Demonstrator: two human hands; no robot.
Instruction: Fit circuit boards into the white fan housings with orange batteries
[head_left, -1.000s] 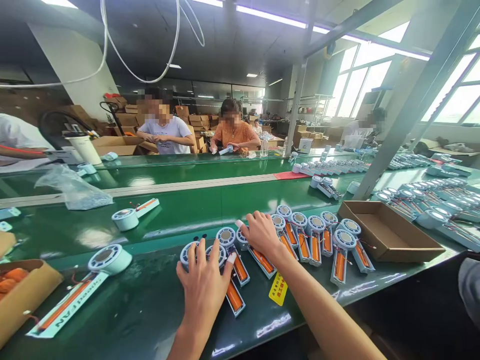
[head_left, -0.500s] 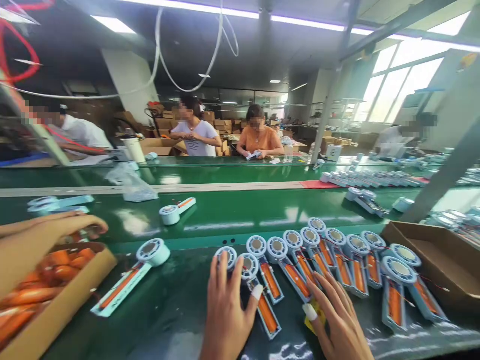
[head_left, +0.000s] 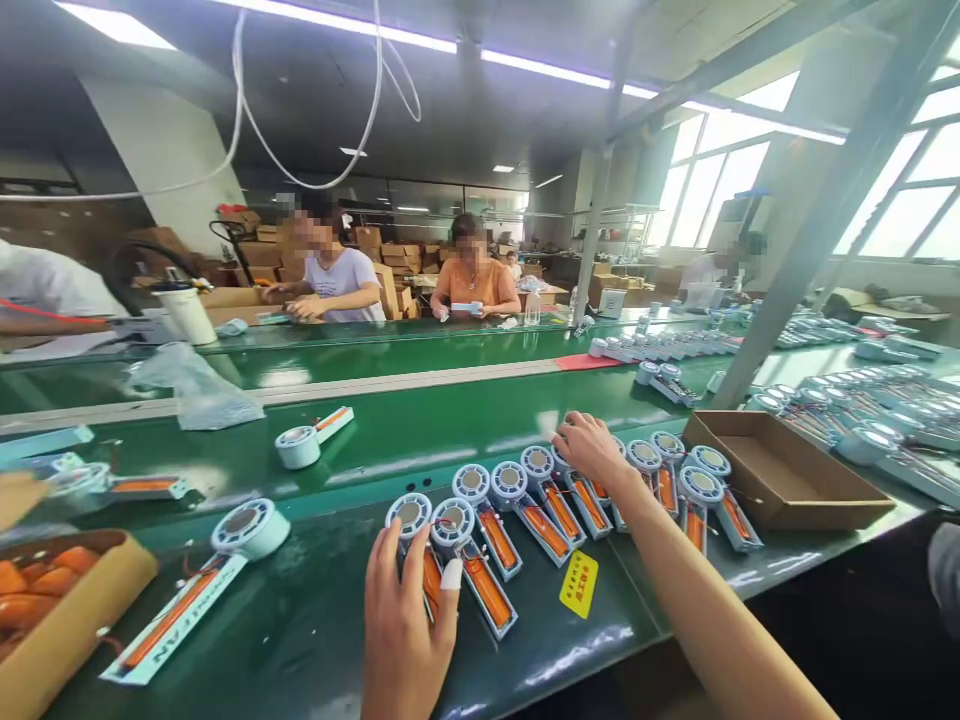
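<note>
Several light-blue handheld fan halves with round heads and orange batteries in their handles lie in a row on the dark green bench. My left hand (head_left: pixel 405 615) rests over the leftmost fan half (head_left: pixel 409 514) of the row, its fingers apart and the thumb reaching toward the neighbouring fan half (head_left: pixel 487 590). My right hand (head_left: pixel 592 447) stretches over the back of the row, fingers loosely spread and slightly bent near the fan heads; it covers some of them. White covers sit on my left thumb and on a right fingertip, which is blurred.
A cardboard box (head_left: pixel 795 475) stands right of the row. At lower left, another box (head_left: pixel 90 610) holds orange batteries, near a separate fan half (head_left: pixel 251 530). A yellow label (head_left: pixel 579 585) lies on the bench. Behind runs a green conveyor (head_left: pixel 420 410); co-workers sit across it.
My right hand has moved from the front of the row up and over to its back, uncovering the yellow label. My left hand stays at the row's left end. The view has shifted right.
</note>
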